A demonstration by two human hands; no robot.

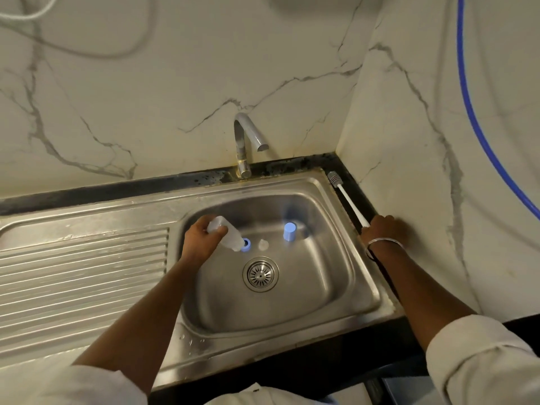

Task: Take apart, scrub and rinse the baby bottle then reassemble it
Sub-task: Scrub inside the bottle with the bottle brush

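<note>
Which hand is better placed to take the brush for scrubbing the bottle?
The right hand: it is at the handle end of the brush, while the left hand is busy holding the bottle over the sink.

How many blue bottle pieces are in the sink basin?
2: a blue cap standing at the back of the basin, and a blue ring at the mouth of the bottle held by the left hand. None looks hidden.
</note>
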